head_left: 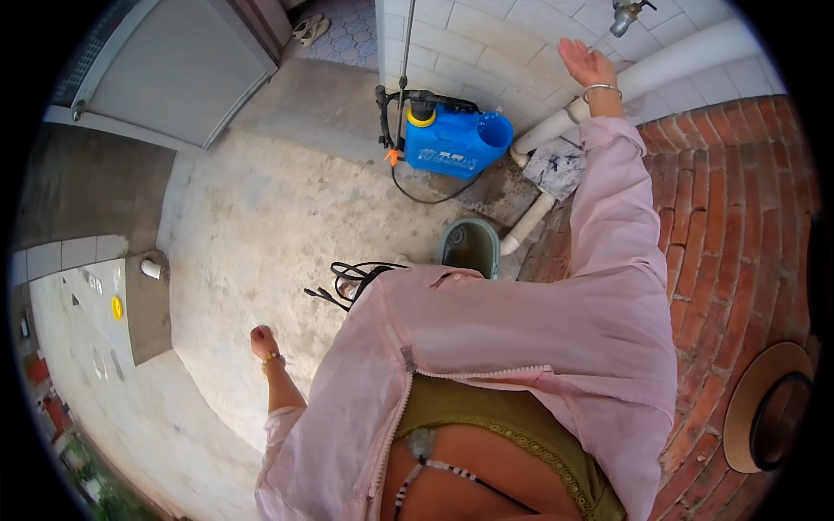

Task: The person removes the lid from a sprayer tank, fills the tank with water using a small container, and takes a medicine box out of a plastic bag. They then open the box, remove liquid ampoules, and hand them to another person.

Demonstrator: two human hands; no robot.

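Note:
My right hand (588, 68), with a bangle on its wrist, is raised in front of the white tiled wall. Its fingers are stretched out, just beside and below the metal tap (627, 16), without gripping it. My left hand (263, 341) hangs low over the concrete floor, its fingers curled closed; what they hold, if anything, is too small to make out. A blue sprayer tank (447, 143) with an open round mouth and a black hose stands by the wall. Nearer to me is a grey-green bucket (470, 246), partly hidden by my pink sleeve.
White pipes (669, 65) run along the wall, near a grey wrapped lump (556, 168). Black cables (339, 282) show beside my jacket. A straw hat (764, 408) is at the brick surface (721, 226) on the right. A grey door (174, 69) is at upper left.

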